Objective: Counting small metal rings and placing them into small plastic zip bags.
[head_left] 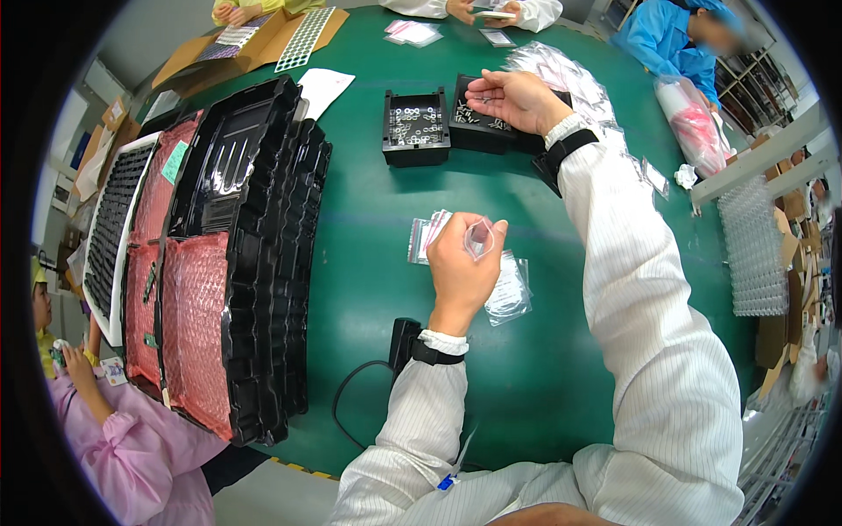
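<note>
My left hand is closed around a small clear plastic bag, whose mouth gapes upward. Under and beside that hand lie more flat zip bags, one stack to its left and another to its right. My right hand reaches over a black bin of small screw-like parts, palm turned up and fingers stretched out. Whether any tiny part rests on its fingers, I cannot make out. Left of it stands a second black bin holding small pale ring-like pieces. Another dark bin is partly hidden behind my right wrist.
Stacked black trays with pink bubble wrap fill the left side. A heap of clear bags lies behind my right hand. A black device with a cable sits by my left wrist. Other people work around the table.
</note>
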{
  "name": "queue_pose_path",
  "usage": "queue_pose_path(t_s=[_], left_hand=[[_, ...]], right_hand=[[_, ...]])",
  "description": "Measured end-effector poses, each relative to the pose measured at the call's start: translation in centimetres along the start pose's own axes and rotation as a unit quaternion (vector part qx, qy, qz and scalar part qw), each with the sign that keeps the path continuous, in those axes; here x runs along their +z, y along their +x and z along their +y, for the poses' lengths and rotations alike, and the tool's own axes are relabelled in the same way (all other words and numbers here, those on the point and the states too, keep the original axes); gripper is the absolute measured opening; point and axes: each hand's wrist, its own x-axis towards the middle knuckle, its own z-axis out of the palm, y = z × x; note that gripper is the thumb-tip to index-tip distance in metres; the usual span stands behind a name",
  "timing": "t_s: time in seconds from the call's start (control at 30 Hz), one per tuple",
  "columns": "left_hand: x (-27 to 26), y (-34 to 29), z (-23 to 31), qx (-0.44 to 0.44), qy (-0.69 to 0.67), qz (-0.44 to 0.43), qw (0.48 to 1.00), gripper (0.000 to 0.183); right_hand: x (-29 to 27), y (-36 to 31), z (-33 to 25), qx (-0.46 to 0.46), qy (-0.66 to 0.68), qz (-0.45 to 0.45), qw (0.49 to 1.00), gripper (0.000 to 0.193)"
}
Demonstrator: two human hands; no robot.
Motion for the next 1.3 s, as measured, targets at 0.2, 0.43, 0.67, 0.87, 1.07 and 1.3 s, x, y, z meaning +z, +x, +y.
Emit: queue_pose_path(t_s=[0.2, 0.43, 0.67, 0.87, 1.07, 1.3], left_hand=[[0.3, 0.1, 0.1, 0.003, 0.004, -0.003, 1.0, 0.021], [0.1, 0.2, 0.3, -0.015, 0.012, -0.01, 1.0, 0.021], [0.0, 0.2, 0.4, -0.001, 0.0, -0.004, 1.0, 0.021], [-0.1, 0.1, 0.5, -0.012, 0.004, -0.012, 1.0, 0.022], [-0.1, 0.1, 0.3, -0.007, 0.002, -0.005, 1.0, 0.021], [0.1, 0.1, 0.3, 0.006, 0.007, -0.018, 1.0, 0.022]], right_hand=[[-0.9, 1.9, 0.2, -0.045, -0.055, 0.049, 0.996, 0.019], [1.4, 4.8, 0.2, -0.131, -0.784, 0.075, 0.602, 0.033], [2.4, 6.8, 2.0, -0.119, -0.843, 0.035, 0.524, 0.027], [2.5, 6.3, 2.2, -0.139, -0.836, 0.026, 0.53, 0.03], [2.9, 4.1, 0.4, -0.131, -0.789, 0.03, 0.599, 0.028], [-0.1, 2.0, -1.6, -0.183, -0.647, 0.095, 0.734, 0.03]])
